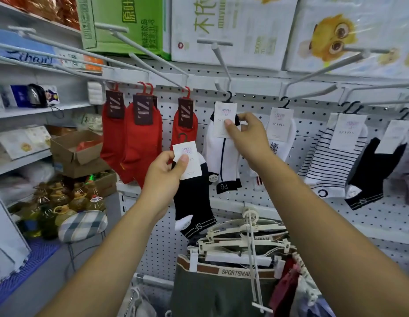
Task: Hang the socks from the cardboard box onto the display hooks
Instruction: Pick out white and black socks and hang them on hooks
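Note:
My left hand [168, 171] pinches the white card of a black sock pair [194, 202] with white toe, held in front of the pegboard below the hooks. My right hand [247, 136] pinches the card of a white sock pair [221, 154] with a dark stripe. That pair hangs by a black hanger from a white display hook [220, 58]. Red socks [132, 138] hang on hooks to the left. White, striped [331, 156] and black socks [372, 172] hang to the right. An open cardboard box [73, 149] sits on the left shelf.
Long white hooks jut out toward me at head height. Clothes hangers with shorts [224, 271] hang below the socks. Oil bottles [61, 197] and a checked stool [83, 225] stand at lower left. Large cartons [233, 30] sit on top.

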